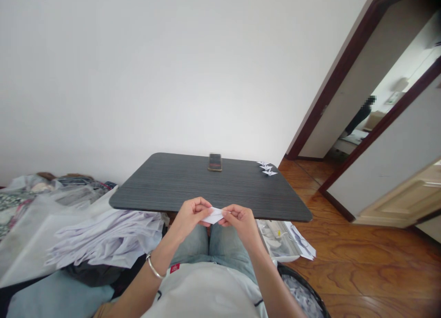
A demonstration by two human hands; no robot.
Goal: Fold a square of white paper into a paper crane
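Note:
Between my two hands is a small folded piece of white paper (214,215), held just in front of the near edge of a dark table (186,182), above my lap. My left hand (195,212) pinches its left side between thumb and fingers. At its right side, the thumb and fingers of my right hand (239,217) are closed on the paper too. The paper has a pointed, diamond-like outline with a crease across it. Several folded paper cranes (268,168) stand in a row at the table's far right corner.
A phone (215,161) leans near the table's back edge. White cloth (110,237) is heaped at the left. Right of my legs are a clear plastic box (279,240), white paper sheets (303,244) and a black-rimmed bin (303,292). Another person (360,116) is beyond the doorway.

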